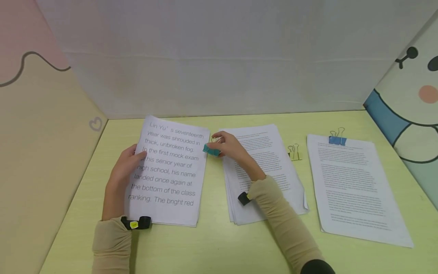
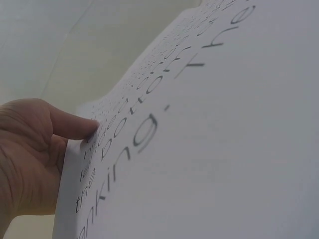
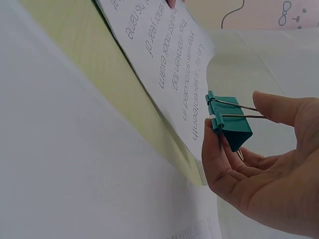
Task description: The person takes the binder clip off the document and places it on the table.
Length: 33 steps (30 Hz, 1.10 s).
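My left hand [image 1: 126, 165] grips the left edge of a stack of large-print paper [image 1: 164, 179], thumb on top and the other fingers hidden beneath. In the left wrist view the thumb [image 2: 75, 124] presses on the page, and the sheet curves up at that side. My right hand [image 1: 230, 146] holds a teal binder clip [image 3: 230, 122] between thumb and fingers. The thumb lies by the clip's wire handles, while the fingers curl under its body. In the head view the clip is right beside the upper right edge of the large-print stack.
A small-print stack [image 1: 254, 163] lies under my right forearm, its sheets slightly fanned. Right of it sits a gold-coloured binder clip [image 1: 294, 153]. Farther right, another stack [image 1: 356, 190] carries a blue binder clip [image 1: 337, 140] on its top edge. A white sheet hangs [image 1: 219, 83] behind the table.
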{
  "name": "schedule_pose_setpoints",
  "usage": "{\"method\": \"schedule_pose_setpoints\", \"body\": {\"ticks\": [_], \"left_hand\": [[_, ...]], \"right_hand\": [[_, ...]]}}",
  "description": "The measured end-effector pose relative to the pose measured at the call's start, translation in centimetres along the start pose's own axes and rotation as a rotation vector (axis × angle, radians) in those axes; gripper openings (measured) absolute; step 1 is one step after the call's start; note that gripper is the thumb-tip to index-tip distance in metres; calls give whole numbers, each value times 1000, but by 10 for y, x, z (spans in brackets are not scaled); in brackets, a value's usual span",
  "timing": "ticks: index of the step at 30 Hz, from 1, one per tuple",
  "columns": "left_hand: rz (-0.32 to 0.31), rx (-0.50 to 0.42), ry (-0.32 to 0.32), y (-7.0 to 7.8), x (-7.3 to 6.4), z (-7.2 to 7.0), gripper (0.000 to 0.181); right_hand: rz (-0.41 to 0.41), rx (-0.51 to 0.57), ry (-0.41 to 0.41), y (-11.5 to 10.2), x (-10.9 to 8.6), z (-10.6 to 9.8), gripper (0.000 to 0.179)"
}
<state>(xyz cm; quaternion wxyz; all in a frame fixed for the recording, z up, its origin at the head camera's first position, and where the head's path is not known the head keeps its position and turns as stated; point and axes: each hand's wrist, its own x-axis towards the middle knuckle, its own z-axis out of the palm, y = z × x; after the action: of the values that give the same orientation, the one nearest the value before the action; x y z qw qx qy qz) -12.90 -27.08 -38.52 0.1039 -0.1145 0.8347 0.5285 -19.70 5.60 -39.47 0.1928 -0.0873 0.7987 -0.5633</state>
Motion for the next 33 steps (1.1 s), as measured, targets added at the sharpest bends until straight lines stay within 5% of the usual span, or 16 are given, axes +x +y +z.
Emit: {"method": "schedule_pose_setpoints", "body": {"ticks": [15,24,33], "left_hand": [[-56,-2,-27,-16,5,-5,54],[-65,42,-27,-19,10,-5,54],[-73,142,42,-23,13,-7,50]], "right_hand": [[40,-28,-128,6,-1,17,60],[-10,-127,-134,8,0,17,56],[-61,-207,-146,9,1,17,55]]}}
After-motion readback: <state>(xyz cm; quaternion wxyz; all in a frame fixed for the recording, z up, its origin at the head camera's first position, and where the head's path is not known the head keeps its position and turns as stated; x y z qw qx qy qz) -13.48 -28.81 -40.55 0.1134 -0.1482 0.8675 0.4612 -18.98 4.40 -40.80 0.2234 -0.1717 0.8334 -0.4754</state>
